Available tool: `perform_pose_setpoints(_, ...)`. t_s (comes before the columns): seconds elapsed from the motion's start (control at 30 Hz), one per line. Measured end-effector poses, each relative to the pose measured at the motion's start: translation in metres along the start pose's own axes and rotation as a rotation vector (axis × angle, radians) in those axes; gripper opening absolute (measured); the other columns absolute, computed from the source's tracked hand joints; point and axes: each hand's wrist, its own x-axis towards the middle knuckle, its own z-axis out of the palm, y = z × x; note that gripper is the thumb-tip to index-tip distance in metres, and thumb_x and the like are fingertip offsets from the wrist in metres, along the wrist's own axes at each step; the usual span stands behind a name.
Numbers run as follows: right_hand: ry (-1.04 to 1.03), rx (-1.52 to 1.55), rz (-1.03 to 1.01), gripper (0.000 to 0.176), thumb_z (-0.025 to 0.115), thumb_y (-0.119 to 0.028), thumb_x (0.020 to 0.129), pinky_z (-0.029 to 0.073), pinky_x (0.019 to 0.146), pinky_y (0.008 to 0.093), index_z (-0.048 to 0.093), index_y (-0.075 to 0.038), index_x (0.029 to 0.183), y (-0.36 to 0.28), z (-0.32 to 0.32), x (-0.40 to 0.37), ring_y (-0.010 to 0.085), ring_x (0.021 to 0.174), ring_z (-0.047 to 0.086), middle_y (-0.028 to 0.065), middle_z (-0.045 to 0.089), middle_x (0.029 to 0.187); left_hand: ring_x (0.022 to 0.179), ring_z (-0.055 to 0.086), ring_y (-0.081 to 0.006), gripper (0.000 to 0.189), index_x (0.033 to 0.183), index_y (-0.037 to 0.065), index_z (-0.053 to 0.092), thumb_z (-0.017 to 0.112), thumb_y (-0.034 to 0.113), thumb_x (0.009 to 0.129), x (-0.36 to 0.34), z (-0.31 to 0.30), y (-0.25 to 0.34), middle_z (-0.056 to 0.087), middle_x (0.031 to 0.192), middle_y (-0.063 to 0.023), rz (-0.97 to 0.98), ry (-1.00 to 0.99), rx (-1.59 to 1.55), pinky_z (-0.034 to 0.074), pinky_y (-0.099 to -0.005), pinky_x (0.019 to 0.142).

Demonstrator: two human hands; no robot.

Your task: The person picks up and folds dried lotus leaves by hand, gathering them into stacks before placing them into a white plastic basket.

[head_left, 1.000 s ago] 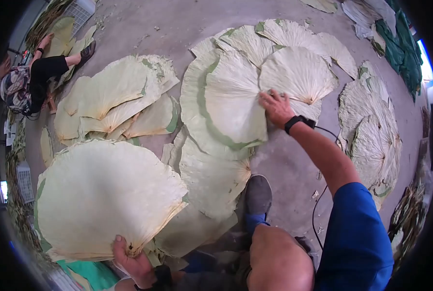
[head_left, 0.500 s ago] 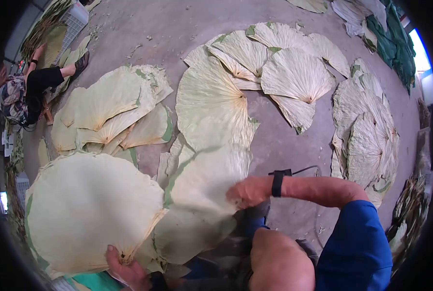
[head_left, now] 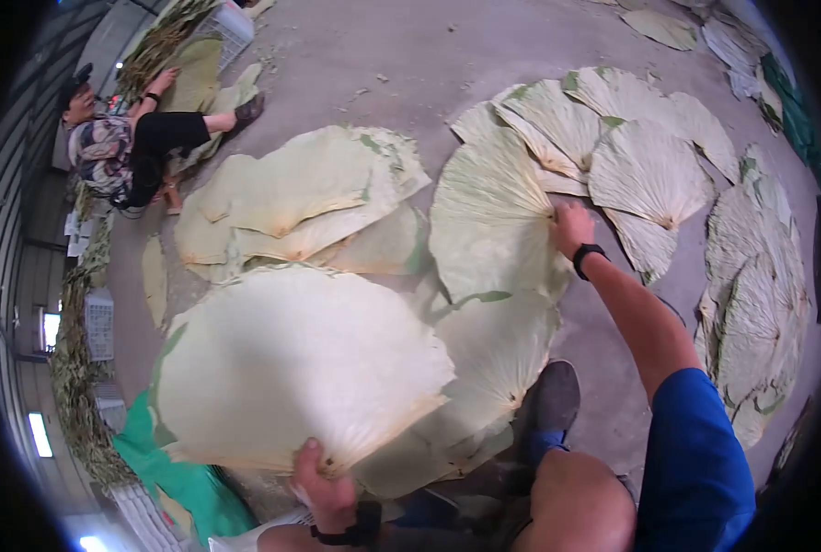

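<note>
My left hand [head_left: 325, 492] grips a large, pale, fan-shaped dried lotus leaf [head_left: 291, 359] near its brown stem point, with the thumb on top. This leaf is raised over the others and may be more than one layer. My right hand [head_left: 572, 228], with a dark wristband, is closed at the stem point of another dried lotus leaf [head_left: 484, 216] lying on the floor. Its fingertips are partly hidden. Between my hands, another lotus leaf [head_left: 495, 363] lies overlapping that one, with more leaves under it near my feet.
Overlapping leaves [head_left: 649, 170] curve across the floor ahead, with a leaf pile [head_left: 760, 294] at right and another [head_left: 286, 189] at left. A person [head_left: 120, 147] sits far left beside leaves and a white crate [head_left: 229, 29]. Green sheeting [head_left: 176, 469] lies lower left.
My right hand has moved forward from the nearer leaf, now lying flat, to the stem point of the leaf beyond. My left hand keeps its hold. The view has turned left.
</note>
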Motion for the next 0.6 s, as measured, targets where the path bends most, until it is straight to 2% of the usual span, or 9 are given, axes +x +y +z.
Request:
perform_pose_setpoints(0.03,0.015,0.056,0.013,0.028,0.067,-0.022,0.084,0.046,0.09,0.0526,0.063,-0.009,0.109,0.001,0.001,-0.003,0.0332,0.115,0.054,0.014,0.058,0.116,0.08,0.065,-0.0279,0.03,0.11,0.006,0.063,0.069,0.004,0.081,0.0,0.001,0.001,0.066,0.09,-0.0173,0.017,0.012,-0.001,0.053,-0.0382,0.076)
perform_pose_setpoints(0.1,0.02,0.107,0.038,0.028,0.068,-0.021,0.084,0.046,0.091,0.0533,0.063,-0.01,0.109,0.0,0.002,-0.009,0.0333,0.118,0.053,0.0127,0.057,0.118,0.077,0.067,-0.0271,0.034,0.11,0.01,0.064,0.074,0.005,0.078,0.0,0.003,0.003,0.068,0.09,-0.0145,0.352,-0.112,0.495,0.053,-0.0389,0.073)
perform_pose_setpoints(0.23,0.05,0.083,0.054,0.032,0.066,-0.019,0.084,0.044,0.094,0.0548,0.06,-0.011,0.115,-0.009,0.005,-0.015,0.033,0.121,0.052,0.0138,0.055,0.122,0.078,0.068,-0.0293,0.036,0.108,0.011,0.066,0.078,0.006,0.075,0.0,0.004,0.0,0.07,0.09,-0.0135,0.4,-0.131,0.549,0.054,-0.0398,0.072)
perform_pose_setpoints(0.3,0.054,0.052,0.074,0.033,0.066,-0.019,0.084,0.045,0.094,0.0535,0.06,-0.011,0.115,-0.016,0.006,-0.016,0.0332,0.118,0.054,0.0143,0.056,0.122,0.08,0.069,-0.0304,0.04,0.109,0.012,0.066,0.081,0.007,0.073,0.0,0.005,-0.01,0.071,0.091,-0.0124,-0.058,-0.021,0.023,0.054,-0.0404,0.074)
perform_pose_setpoints(0.43,0.073,0.178,0.143,0.032,0.066,-0.017,0.083,0.049,0.089,0.0472,0.061,-0.009,0.114,-0.007,0.023,0.0,0.0335,0.106,0.06,0.0168,0.059,0.113,0.082,0.069,-0.0303,0.038,0.107,0.012,0.066,0.081,0.007,0.072,-0.002,0.01,-0.002,0.07,0.09,-0.0135,-0.02,-0.062,0.095,0.054,-0.0398,0.076)
perform_pose_setpoints(0.5,0.086,0.313,0.063,0.031,0.066,-0.015,0.082,0.05,0.086,0.045,0.062,-0.007,0.111,-0.01,0.019,-0.003,0.0331,0.102,0.062,0.0171,0.06,0.108,0.1,0.06,-0.0222,0.012,0.094,0.001,0.061,0.064,0.01,0.086,-0.006,0.035,0.042,0.061,0.099,-0.0085,-0.345,0.004,-0.293,0.048,-0.04,0.097)
perform_pose_setpoints(0.53,0.1,0.447,-0.018,0.029,0.066,-0.013,0.081,0.051,0.084,0.0428,0.062,-0.005,0.109,-0.018,0.006,-0.011,0.0327,0.098,0.063,0.0173,0.061,0.103,0.1,0.06,-0.0222,0.012,0.094,0.001,0.061,0.064,0.01,0.086,-0.005,0.032,0.042,0.061,0.099,-0.0085,-0.345,0.011,-0.289,0.048,-0.04,0.097)
perform_pose_setpoints(0.57,0.264,0.627,-0.164,0.023,0.064,-0.004,0.08,0.051,0.081,0.0406,0.062,-0.003,0.103,-0.029,-0.001,-0.027,0.0312,0.093,0.063,0.0171,0.061,0.097,0.101,0.06,-0.0229,0.013,0.094,0.001,0.061,0.065,0.01,0.086,-0.005,0.03,0.04,0.062,0.1,-0.0087,-0.268,-0.044,-0.065,0.048,-0.0412,0.096)
perform_pose_setpoints(0.6,0.267,0.71,-0.279,0.023,0.063,-0.001,0.08,0.051,0.08,0.0393,0.062,-0.003,0.103,-0.05,-0.028,-0.054,0.0304,0.091,0.062,0.0162,0.062,0.098,0.101,0.06,-0.0236,0.013,0.094,0.002,0.061,0.065,0.01,0.085,-0.006,0.028,0.039,0.062,0.101,-0.0089,-0.192,-0.1,0.158,0.049,-0.0423,0.096)
